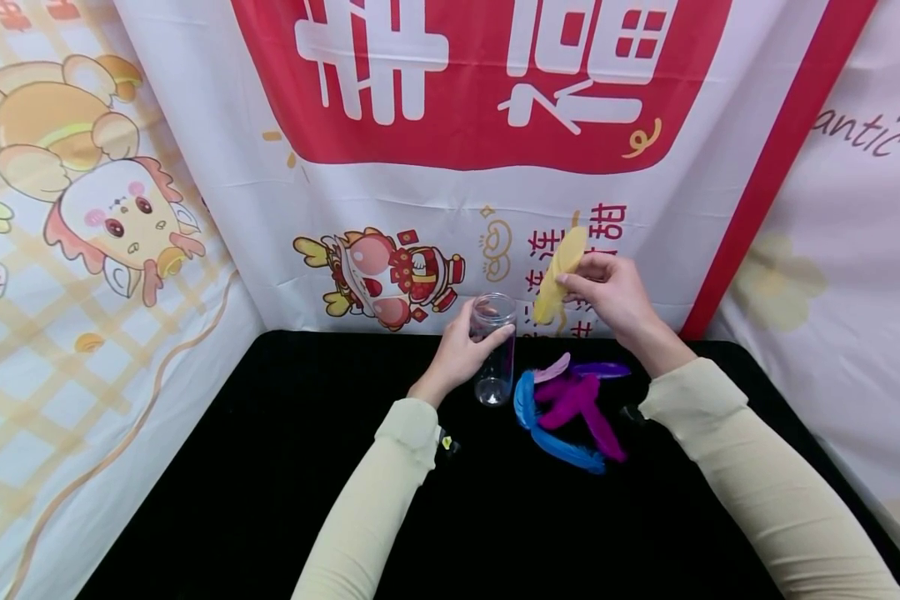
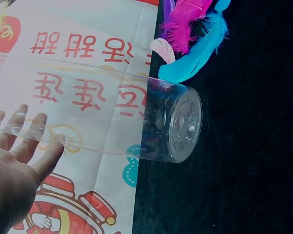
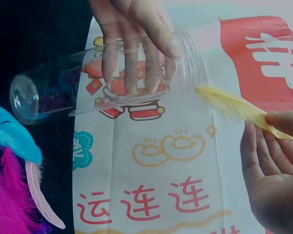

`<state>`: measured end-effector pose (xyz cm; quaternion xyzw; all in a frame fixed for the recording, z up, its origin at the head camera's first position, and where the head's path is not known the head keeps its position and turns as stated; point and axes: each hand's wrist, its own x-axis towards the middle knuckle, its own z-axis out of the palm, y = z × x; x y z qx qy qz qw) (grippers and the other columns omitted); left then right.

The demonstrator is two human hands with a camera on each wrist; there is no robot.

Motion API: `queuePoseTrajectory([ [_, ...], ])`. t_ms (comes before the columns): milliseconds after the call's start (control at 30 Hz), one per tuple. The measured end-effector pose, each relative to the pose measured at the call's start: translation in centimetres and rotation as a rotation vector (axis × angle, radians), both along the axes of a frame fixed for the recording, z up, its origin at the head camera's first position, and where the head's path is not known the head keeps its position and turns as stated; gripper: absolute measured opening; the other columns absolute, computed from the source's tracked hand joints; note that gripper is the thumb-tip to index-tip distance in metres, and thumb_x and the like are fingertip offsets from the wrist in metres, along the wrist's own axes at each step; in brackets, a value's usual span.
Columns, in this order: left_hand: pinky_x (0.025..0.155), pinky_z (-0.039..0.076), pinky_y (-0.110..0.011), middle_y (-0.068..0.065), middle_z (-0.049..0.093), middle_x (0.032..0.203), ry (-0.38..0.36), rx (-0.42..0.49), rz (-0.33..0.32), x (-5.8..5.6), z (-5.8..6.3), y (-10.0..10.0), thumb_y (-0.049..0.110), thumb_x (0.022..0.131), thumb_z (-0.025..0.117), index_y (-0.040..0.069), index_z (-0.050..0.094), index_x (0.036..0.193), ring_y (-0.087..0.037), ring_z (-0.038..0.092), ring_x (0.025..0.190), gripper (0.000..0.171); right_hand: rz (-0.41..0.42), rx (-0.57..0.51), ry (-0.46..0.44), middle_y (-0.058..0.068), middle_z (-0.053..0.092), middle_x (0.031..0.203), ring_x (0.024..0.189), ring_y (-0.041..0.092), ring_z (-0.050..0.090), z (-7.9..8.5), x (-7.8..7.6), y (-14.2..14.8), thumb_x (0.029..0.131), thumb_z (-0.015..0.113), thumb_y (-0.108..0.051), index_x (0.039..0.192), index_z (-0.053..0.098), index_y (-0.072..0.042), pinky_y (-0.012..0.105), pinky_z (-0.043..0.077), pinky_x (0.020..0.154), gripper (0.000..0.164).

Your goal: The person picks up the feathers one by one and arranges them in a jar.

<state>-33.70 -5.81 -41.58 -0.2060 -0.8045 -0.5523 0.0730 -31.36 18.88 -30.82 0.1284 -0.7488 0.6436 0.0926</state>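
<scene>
My left hand (image 1: 461, 354) grips a clear plastic jar (image 1: 495, 379) near its open, threaded mouth, thumb on one side and fingers round the other. The jar looks see-through and bare inside in the left wrist view, its round base (image 2: 187, 124) toward the black table. Between thumb and fingers, my right hand (image 1: 613, 296) pinches a yellow feather (image 1: 560, 275), raised to the right of the jar's mouth. In the right wrist view the feather's fluffy end (image 3: 205, 92) overlaps the jar's rim (image 3: 189, 61).
Right of the jar, a loose pile of feathers lies on the black table (image 1: 285, 467): magenta feathers (image 1: 570, 404), blue feathers (image 1: 566, 450), a pale pink feather (image 1: 553, 368) and a purple feather (image 1: 603, 369). A printed cloth backdrop (image 1: 390, 187) hangs behind the table's far edge.
</scene>
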Motion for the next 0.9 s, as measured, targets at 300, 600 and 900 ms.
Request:
queuePoseTrajectory([
  [300,0.104,0.049,-0.049,-0.008,0.063,0.133,0.002,0.002,0.003,0.2,0.0,0.0,0.046,0.096,0.071,0.014,0.043,0.148,-0.025,0.062,0.118,0.068,-0.023,-0.059,0.049,0.002,0.077,0.092,0.083,0.014,0.073,0.2,-0.1,-0.8,0.093,0.077,-0.011,0.111,0.070,0.008,0.030,0.060,0.075,0.028],
  [600,0.103,0.049,-0.050,-0.015,0.062,0.135,0.012,0.005,0.000,0.1,0.0,-0.1,0.047,0.095,0.072,0.014,0.043,0.148,-0.025,0.063,0.116,0.069,-0.013,-0.158,0.077,0.004,0.077,0.093,0.082,0.015,0.073,0.3,-0.1,-1.6,0.092,0.076,-0.006,0.110,0.069,0.010,0.029,0.060,0.075,0.025],
  [900,0.101,0.051,-0.044,-0.014,0.063,0.134,0.018,-0.002,0.003,0.1,0.0,0.0,0.046,0.096,0.070,0.015,0.044,0.147,-0.022,0.063,0.116,0.065,-0.024,-0.153,0.084,0.005,0.077,0.094,0.080,0.017,0.073,0.1,-0.1,-2.5,0.093,0.077,-0.008,0.110,0.070,0.009,0.032,0.061,0.076,0.025],
])
